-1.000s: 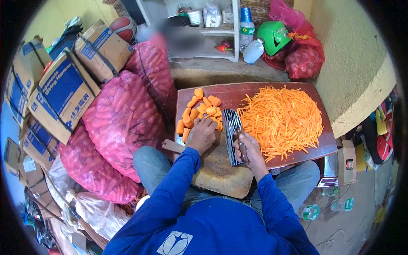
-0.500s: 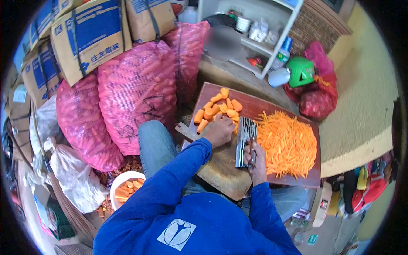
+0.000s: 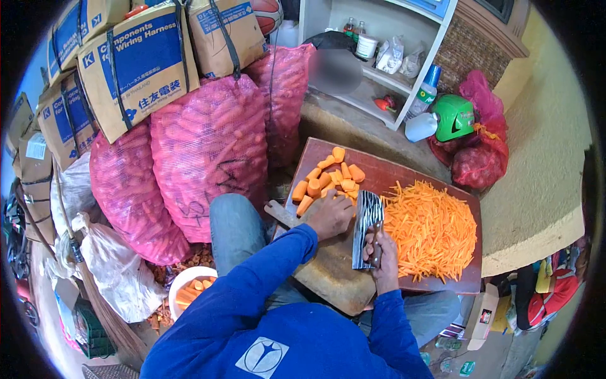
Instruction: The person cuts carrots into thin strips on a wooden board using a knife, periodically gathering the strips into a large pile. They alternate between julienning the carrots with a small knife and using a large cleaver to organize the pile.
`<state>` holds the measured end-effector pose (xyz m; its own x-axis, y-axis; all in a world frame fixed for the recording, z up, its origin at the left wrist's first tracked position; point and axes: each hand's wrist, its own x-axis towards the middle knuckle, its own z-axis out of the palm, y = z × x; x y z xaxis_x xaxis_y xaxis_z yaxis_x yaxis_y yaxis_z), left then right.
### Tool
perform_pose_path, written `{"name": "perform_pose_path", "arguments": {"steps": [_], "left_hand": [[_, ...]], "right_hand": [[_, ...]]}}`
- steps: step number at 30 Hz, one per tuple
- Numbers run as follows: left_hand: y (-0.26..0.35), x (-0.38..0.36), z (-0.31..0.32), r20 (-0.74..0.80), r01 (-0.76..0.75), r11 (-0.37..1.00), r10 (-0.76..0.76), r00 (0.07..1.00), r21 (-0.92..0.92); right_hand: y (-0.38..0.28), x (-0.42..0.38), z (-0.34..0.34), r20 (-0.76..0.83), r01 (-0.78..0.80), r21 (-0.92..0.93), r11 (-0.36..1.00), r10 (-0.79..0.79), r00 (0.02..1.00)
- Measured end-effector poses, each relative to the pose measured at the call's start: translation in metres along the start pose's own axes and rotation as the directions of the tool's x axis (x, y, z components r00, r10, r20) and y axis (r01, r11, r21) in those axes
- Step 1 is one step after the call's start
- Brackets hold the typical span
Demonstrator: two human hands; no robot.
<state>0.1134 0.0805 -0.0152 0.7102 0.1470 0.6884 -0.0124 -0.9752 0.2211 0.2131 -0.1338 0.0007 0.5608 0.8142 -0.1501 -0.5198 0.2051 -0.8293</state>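
My right hand (image 3: 386,264) is closed round the handle of a cleaver (image 3: 368,222), its broad blade upright and streaked with shine. My left hand (image 3: 332,216) has its fingers curled onto a carrot piece at the near edge of a pile of peeled, cut carrot chunks (image 3: 314,187); the fingertips are partly hidden. Both hands are over a worn wooden chopping block (image 3: 334,278). Right of the blade, a large heap of shredded carrot (image 3: 429,230) covers much of a reddish-brown board (image 3: 401,172).
Pink mesh sacks of carrots (image 3: 211,155) stand at left, with strapped cardboard boxes (image 3: 136,69) on top. A white bucket (image 3: 180,281) of carrots sits by my left leg. Behind the board are a white shelf (image 3: 398,82), a green container (image 3: 454,118) and a red net sack (image 3: 480,164).
The view has shifted, so everything appears slightly lower and to the right. My left hand stays at the carrot chunks, and my right hand still grips the cleaver.
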Motion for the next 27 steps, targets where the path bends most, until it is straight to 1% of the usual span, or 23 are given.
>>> {"name": "perform_pose_path", "arguments": {"steps": [2, 4, 6, 7, 8, 10, 11, 12, 14, 15, 16, 18, 20, 22, 23, 24, 25, 26, 27], "left_hand": [[0.003, -0.002, -0.006, 0.055, 0.013, 0.998, -0.01, 0.998, -0.058], [0.002, 0.0, -0.014, 0.048, 0.035, 0.996, -0.031, 0.998, -0.082], [0.001, 0.002, -0.032, 0.06, 0.094, 0.995, -0.091, 0.994, -0.045], [-0.003, 0.003, -0.035, 0.001, 0.097, 0.995, -0.097, 0.995, -0.024], [-0.01, 0.003, -0.042, 0.003, 0.108, 0.994, -0.108, 0.994, -0.028], [-0.025, 0.006, -0.064, -0.035, 0.139, 0.988, -0.137, 0.99, 0.061], [-0.034, 0.007, -0.077, 0.024, 0.144, 0.981, -0.148, 0.989, 0.131], [-0.043, 0.007, -0.082, 0.019, 0.144, 0.981, -0.147, 0.989, 0.13], [-0.058, 0.006, -0.084, 0.088, 0.28, 0.947, -0.296, 0.951, 0.155], [-0.064, 0.006, -0.083, 0.146, 0.285, 0.939, -0.315, 0.938, 0.192], [-0.068, 0.004, -0.081, 0.159, 0.292, 0.94, -0.32, 0.934, 0.179], [-0.076, 0.001, -0.075, 0.328, 0.279, 0.938, -0.336, 0.883, 0.207], [-0.08, -0.001, -0.07, 0.324, 0.289, 0.939, -0.337, 0.884, 0.187], [-0.082, 0.002, -0.073, 0.329, 0.311, 0.944, -0.33, 0.885, 0.11], [-0.081, 0.003, -0.075, 0.337, 0.312, 0.944, -0.33, 0.882, 0.108], [-0.078, 0.006, -0.078, 0.311, 0.308, 0.948, -0.317, 0.896, 0.08], [-0.075, 0.009, -0.08, 0.282, 0.302, 0.952, -0.304, 0.91, 0.052], [-0.071, 0.011, -0.083, 0.291, 0.302, 0.952, -0.302, 0.908, 0.045], [-0.068, 0.011, -0.086, 0.236, 0.29, 0.957, -0.289, 0.928, 0.032]], "right_hand": [[-0.001, -0.003, 0.003, -0.052, -0.046, 0.025, 0.999, 0.047, 0.998], [-0.003, -0.003, 0.002, -0.068, -0.057, 0.031, 0.998, 0.059, 0.996], [-0.004, -0.004, 0.003, -0.061, -0.074, 0.081, 0.994, 0.079, 0.995], [-0.003, -0.003, 0.002, -0.061, -0.065, 0.085, 0.994, 0.07, 0.996], [-0.002, -0.003, 0.003, -0.063, -0.075, 0.081, 0.994, 0.081, 0.995], [-0.004, -0.004, 0.004, -0.076, -0.08, 0.089, 0.993, 0.086, 0.993], [-0.003, -0.003, 0.003, -0.07, -0.066, 0.092, 0.994, 0.073, 0.995], [-0.003, -0.003, 0.004, -0.069, -0.064, 0.089, 0.994, 0.07, 0.995], [-0.005, -0.004, 0.007, -0.076, -0.066, 0.101, 0.993, 0.073, 0.994], [-0.005, -0.004, 0.006, -0.071, -0.069, 0.099, 0.993, 0.076, 0.995], [-0.005, -0.005, 0.006, -0.088, -0.078, 0.097, 0.992, 0.087, 0.992], [-0.007, -0.005, 0.009, -0.095, -0.068, 0.089, 0.994, 0.076, 0.993], [-0.009, -0.005, 0.014, -0.104, -0.073, 0.083, 0.994, 0.081, 0.991], [-0.011, -0.004, 0.017, -0.088, -0.062, 0.034, 0.998, 0.065, 0.994], [-0.01, -0.004, 0.017, -0.108, -0.068, 0.03, 0.997, 0.071, 0.992], [-0.008, -0.003, 0.014, -0.115, -0.071, 0.031, 0.997, 0.075, 0.991], [-0.006, -0.001, 0.01, -0.087, -0.063, 0.032, 0.998, 0.065, 0.994], [-0.005, -0.002, 0.007, -0.061, -0.055, 0.035, 0.998, 0.057, 0.996], [-0.005, -0.002, 0.008, -0.065, -0.054, 0.019, 0.998, 0.055, 0.996]]}}
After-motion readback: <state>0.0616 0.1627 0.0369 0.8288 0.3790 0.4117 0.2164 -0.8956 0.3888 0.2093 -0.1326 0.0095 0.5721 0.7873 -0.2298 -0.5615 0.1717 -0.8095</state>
